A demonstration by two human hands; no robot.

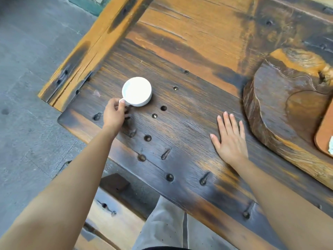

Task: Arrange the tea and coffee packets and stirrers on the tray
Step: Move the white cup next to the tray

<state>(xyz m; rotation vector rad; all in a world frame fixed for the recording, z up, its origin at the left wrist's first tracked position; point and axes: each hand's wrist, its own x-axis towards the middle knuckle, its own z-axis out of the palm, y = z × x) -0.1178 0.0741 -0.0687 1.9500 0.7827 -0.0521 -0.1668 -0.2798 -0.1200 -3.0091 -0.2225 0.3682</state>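
A white cup (pixel 137 91) stands upright on the dark wooden table (pixel 189 127) near its left end. My left hand (pixel 113 114) pinches the cup's small handle at the cup's near-left side. My right hand (pixel 229 139) lies flat on the table with fingers spread, holding nothing, just left of a thick carved wooden block (pixel 281 109). At the right edge of the view an orange-brown tray (pixel 324 136) rests on that block, with a bit of white packet (pixel 330 147) showing on it. No stirrers are in view.
The table top has several round holes and metal studs between my hands. A wooden bench (pixel 111 219) sits below the table's near edge, and grey stone floor (pixel 27 87) lies to the left. My light trousers (pixel 162 228) show under the table edge.
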